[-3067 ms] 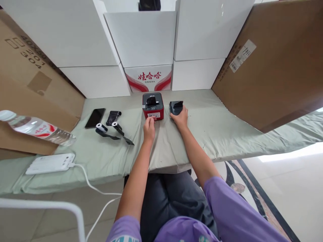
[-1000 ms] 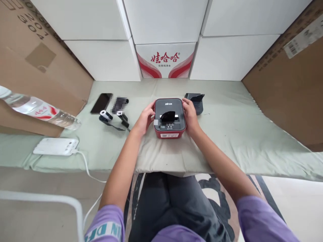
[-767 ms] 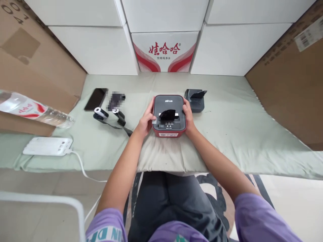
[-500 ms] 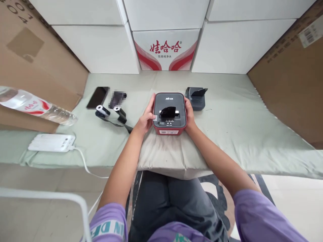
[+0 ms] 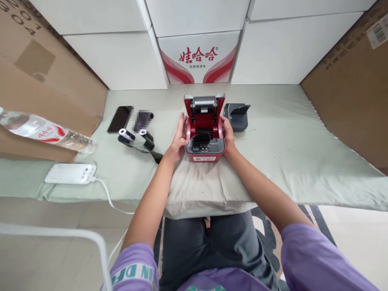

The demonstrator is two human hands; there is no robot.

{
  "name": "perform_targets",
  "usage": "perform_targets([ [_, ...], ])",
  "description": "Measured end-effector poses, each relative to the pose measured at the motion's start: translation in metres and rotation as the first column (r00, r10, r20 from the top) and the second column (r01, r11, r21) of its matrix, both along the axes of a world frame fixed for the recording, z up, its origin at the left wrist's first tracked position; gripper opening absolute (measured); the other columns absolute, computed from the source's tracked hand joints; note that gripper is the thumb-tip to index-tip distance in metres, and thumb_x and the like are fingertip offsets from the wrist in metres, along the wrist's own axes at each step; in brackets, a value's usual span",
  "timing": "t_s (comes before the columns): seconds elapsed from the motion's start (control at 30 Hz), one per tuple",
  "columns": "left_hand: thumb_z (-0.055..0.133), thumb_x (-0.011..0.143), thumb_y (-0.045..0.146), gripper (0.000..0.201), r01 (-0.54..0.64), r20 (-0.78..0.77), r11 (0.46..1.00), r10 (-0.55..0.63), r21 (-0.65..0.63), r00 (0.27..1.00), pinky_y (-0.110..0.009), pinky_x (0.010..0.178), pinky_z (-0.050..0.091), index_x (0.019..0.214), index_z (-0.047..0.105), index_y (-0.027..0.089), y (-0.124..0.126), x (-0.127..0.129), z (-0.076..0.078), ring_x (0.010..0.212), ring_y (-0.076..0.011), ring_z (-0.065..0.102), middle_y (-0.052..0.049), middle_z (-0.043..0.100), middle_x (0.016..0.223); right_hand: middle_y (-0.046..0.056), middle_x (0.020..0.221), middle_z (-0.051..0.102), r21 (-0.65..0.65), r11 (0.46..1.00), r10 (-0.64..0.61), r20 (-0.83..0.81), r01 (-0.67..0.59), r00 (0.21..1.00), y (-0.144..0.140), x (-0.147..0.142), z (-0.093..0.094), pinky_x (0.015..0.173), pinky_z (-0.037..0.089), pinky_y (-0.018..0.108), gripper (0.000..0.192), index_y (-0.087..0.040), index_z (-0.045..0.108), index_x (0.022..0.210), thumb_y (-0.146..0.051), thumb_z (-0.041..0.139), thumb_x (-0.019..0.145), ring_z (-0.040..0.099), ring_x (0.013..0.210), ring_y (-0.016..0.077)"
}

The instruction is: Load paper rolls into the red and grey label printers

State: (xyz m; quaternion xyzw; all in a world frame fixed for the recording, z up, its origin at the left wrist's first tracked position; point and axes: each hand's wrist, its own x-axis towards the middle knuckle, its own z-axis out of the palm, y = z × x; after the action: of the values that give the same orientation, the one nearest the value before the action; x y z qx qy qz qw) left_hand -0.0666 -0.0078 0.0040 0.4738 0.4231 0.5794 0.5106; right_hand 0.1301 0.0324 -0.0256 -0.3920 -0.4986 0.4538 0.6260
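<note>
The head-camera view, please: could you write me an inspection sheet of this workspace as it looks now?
Surface: pale green cloth-covered table, creased, with a lighter fold at the near edge.
Job's things: red and grey boxy label printer, lid standing open and upright; inside partly hidden.
Clutter: small dark grey printer just right of it; black phone; two black ribbon rolls with loose tails; clear water bottle lying on its side on a brown carton.
Grippers: left hand and right hand each grip one side of the red printer.
Cables: white cord runs from white power strip off the table edge.
Surroundings: stacked white cartons behind, brown cartons at both sides.
</note>
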Motion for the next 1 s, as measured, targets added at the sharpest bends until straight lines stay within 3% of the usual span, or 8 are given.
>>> perform_targets([
  [0.17, 0.079, 0.080, 0.047, 0.065, -0.051, -0.044, 0.997, 0.053, 0.052, 0.998, -0.043, 0.113, 0.047, 0.141, 0.062, 0.033, 0.000, 0.002, -0.004, 0.150, -0.0341, 0.046, -0.008, 0.059, 0.145, 0.007, 0.145, 0.063, 0.020, 0.999, 0.030, 0.023, -0.031, 0.999, 0.005, 0.000, -0.003, 0.120, 0.046, 0.047, 0.072, -0.026, 0.057, 0.138, -0.080, 0.038, 0.094, 0.058, 0.138, 0.0249],
  [0.33, 0.060, 0.094, 0.052, 0.034, -0.122, -0.409, 0.960, 0.220, 0.252, 0.886, -0.045, 0.117, 0.044, 0.099, 0.078, 0.024, 0.000, -0.010, 0.015, 0.135, -0.0301, 0.057, -0.009, 0.065, 0.127, 0.003, 0.141, 0.065, 0.054, 0.997, 0.050, -0.069, -0.046, 0.996, 0.013, 0.001, -0.013, 0.121, 0.045, 0.047, 0.064, -0.031, 0.061, 0.133, -0.079, 0.049, 0.092, 0.059, 0.136, 0.0248],
  [0.47, 0.056, 0.097, 0.047, 0.034, 0.129, -0.741, 0.970, 0.067, 0.204, 0.668, -0.043, 0.108, 0.049, 0.099, 0.081, 0.025, 0.013, -0.018, 0.060, 0.110, -0.0270, 0.068, -0.008, 0.077, 0.109, 0.002, 0.137, 0.067, 0.053, 0.997, 0.068, -0.137, -0.062, 0.988, 0.016, 0.001, -0.016, 0.122, 0.044, 0.048, 0.060, -0.033, 0.064, 0.127, -0.078, 0.058, 0.088, 0.059, 0.135, 0.0255],
  [0.57, 0.064, 0.091, 0.036, 0.025, 0.307, -0.937, 0.951, -0.088, 0.021, 0.337, -0.039, 0.096, 0.052, 0.106, 0.083, 0.029, 0.027, -0.006, 0.093, 0.102, -0.0275, 0.071, -0.006, 0.080, 0.108, 0.003, 0.137, 0.068, 0.041, 0.997, 0.069, -0.136, -0.064, 0.988, 0.015, 0.001, -0.014, 0.122, 0.044, 0.050, 0.062, -0.032, 0.064, 0.127, -0.078, 0.059, 0.087, 0.060, 0.134, 0.0267],
  [0.67, 0.064, 0.089, 0.027, 0.027, 0.341, -0.996, 0.936, -0.083, -0.085, -0.021, -0.039, 0.092, 0.051, 0.107, 0.083, 0.031, 0.036, 0.018, 0.111, 0.103, -0.0297, 0.072, -0.006, 0.081, 0.105, 0.004, 0.137, 0.067, 0.056, 0.997, 0.062, -0.094, -0.057, 0.994, 0.013, 0.001, -0.010, 0.121, 0.044, 0.049, 0.062, -0.031, 0.063, 0.127, -0.078, 0.058, 0.088, 0.059, 0.135, 0.0277],
  [0.73, 0.064, 0.088, 0.024, 0.027, 0.340, -0.980, 0.929, -0.087, -0.144, -0.177, -0.039, 0.091, 0.051, 0.106, 0.083, 0.030, 0.038, 0.032, 0.115, 0.103, -0.0307, 0.072, -0.007, 0.081, 0.102, 0.005, 0.137, 0.067, 0.067, 0.996, 0.055, -0.074, -0.050, 0.996, 0.013, 0.002, -0.008, 0.120, 0.044, 0.048, 0.062, -0.030, 0.063, 0.125, -0.078, 0.057, 0.088, 0.059, 0.134, 0.0281],
  [0.9, 0.073, 0.080, 0.026, 0.020, 0.316, -0.939, 0.917, -0.139, -0.242, -0.314, -0.039, 0.089, 0.050, 0.097, 0.084, 0.026, 0.033, 0.044, 0.120, 0.099, -0.0317, 0.072, -0.009, 0.080, 0.098, 0.006, 0.135, 0.066, 0.063, 0.997, 0.047, -0.078, -0.042, 0.996, 0.012, 0.003, -0.005, 0.119, 0.044, 0.047, 0.064, -0.029, 0.062, 0.124, -0.080, 0.058, 0.086, 0.059, 0.132, 0.0282],
  [1.0, 0.071, 0.081, 0.027, 0.022, 0.333, -0.950, 0.914, -0.137, -0.230, -0.280, -0.038, 0.087, 0.049, 0.099, 0.083, 0.026, 0.028, 0.038, 0.125, 0.094, -0.0300, 0.071, -0.009, 0.079, 0.097, 0.006, 0.134, 0.066, 0.054, 0.997, 0.053, -0.083, -0.048, 0.995, 0.012, 0.001, -0.006, 0.117, 0.045, 0.047, 0.061, -0.029, 0.062, 0.124, -0.078, 0.057, 0.088, 0.060, 0.130, 0.0277],
])
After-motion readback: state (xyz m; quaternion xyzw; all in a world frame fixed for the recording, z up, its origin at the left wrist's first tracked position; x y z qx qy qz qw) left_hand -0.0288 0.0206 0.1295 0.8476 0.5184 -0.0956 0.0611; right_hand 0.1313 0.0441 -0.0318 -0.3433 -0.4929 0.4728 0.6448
